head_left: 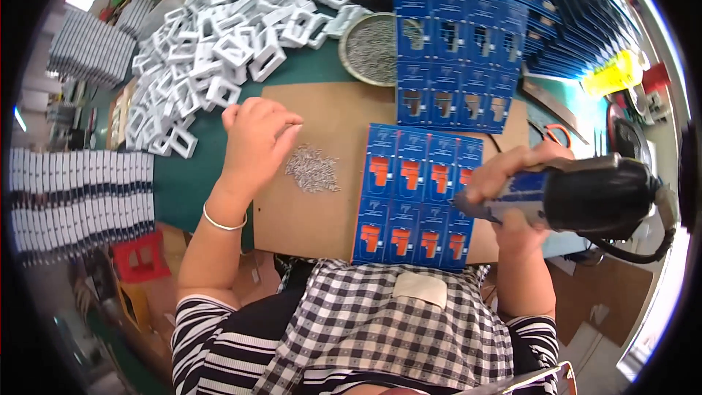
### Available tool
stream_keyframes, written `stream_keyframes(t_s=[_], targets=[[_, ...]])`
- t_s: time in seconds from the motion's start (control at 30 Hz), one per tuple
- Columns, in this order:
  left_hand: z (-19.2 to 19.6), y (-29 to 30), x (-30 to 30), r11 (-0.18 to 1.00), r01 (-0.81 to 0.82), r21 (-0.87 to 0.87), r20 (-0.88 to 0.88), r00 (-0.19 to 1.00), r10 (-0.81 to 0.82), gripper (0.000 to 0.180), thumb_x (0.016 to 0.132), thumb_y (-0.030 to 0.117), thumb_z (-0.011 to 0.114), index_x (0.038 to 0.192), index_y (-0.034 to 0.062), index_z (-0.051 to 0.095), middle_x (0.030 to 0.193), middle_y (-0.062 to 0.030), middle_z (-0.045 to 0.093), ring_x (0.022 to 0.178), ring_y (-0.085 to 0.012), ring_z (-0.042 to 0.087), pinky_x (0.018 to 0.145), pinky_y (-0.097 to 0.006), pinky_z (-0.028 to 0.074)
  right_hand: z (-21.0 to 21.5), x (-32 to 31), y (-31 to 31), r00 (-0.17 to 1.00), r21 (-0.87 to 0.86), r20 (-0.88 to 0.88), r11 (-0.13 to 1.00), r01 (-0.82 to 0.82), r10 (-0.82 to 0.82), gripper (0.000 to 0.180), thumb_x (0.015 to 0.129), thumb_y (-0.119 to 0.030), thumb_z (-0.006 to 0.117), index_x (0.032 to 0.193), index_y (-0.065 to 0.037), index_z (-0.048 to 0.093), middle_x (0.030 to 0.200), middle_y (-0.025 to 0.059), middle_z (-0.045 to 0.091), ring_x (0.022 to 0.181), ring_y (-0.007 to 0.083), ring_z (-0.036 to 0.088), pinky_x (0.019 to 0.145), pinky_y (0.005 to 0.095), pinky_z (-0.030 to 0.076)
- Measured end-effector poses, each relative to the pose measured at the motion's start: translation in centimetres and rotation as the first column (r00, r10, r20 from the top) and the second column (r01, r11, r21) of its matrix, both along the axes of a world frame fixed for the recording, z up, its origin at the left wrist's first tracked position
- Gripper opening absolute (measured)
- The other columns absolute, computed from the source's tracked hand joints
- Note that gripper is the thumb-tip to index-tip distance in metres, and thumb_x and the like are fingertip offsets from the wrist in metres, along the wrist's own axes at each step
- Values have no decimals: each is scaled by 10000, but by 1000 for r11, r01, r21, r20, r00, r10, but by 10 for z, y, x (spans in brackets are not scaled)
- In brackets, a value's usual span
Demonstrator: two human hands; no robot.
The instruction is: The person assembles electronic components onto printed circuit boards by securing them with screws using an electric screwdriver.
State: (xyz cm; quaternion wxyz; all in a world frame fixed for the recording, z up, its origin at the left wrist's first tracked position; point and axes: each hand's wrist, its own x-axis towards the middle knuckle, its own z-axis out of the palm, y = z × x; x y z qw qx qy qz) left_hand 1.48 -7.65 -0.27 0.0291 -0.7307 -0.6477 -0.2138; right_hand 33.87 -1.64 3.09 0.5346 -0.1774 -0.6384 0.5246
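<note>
My left hand (257,135) hovers over the brown board, left of a small heap of screws (313,169). Its fingers are curled, thumb and forefinger close together; anything pinched there is too small to make out. My right hand (504,184) is wrapped round an electric screwdriver (585,196) with a black body, its tip over the right side of a blue panel. This blue panel (395,200), with rows of cutouts showing orange pieces, lies in front of me on the board. Beyond it lies a second blue panel (458,58) with similar cutouts.
White plastic frames (227,44) are piled at the far left. A round tray (348,55) of screws stands beyond the cardboard (281,223). Blue panels (567,18) are stacked at the far right, near orange-handled scissors (557,134). Rows of white pieces (80,201) stand left.
</note>
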Motion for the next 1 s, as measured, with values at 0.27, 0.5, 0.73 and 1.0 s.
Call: stream_keyframes(t_s=[0.27, 0.5, 0.73, 1.0], targets=[[-8, -11, 1, 994, 107, -29, -213, 971, -111, 72, 731, 145, 707, 790, 175, 678, 829, 46, 575, 900, -152, 538, 878, -399, 319, -8, -1, 7, 972, -7, -187, 990, -144, 140, 606, 740, -190, 806, 1150, -11, 398, 807, 137, 619, 698, 211, 646, 555, 294, 540], [7, 5, 15, 965, 253, -71, -441, 859, -258, 81, 684, 104, 660, 723, 139, 599, 756, -2, 497, 812, -182, 523, 847, -372, 367, -14, 9, 11, 964, -39, -228, 988, -147, 134, 546, 741, -48, 693, 1203, -34, 402, 820, 133, 605, 734, 211, 634, 626, 329, 531], [10, 6, 26, 961, 219, -167, -130, 962, -242, 101, 690, 74, 690, 751, 112, 619, 722, -24, 574, 731, -218, 556, 775, -361, 410, -13, 24, 21, 901, -425, -416, 902, -73, -124, 525, 777, -219, 695, 1200, -75, 419, 819, 130, 598, 709, 244, 637, 670, 380, 543], [-12, 3, 120, 882, 450, -136, 477, 811, -340, 109, 739, 80, 706, 837, 119, 683, 928, 4, 684, 905, -204, 590, 884, -364, 385, 10, 24, 4, 926, -129, -365, 990, 49, -94, 577, 826, -360, 629, 1259, -77, 373, 790, 92, 556, 664, 241, 621, 642, 392, 531]])
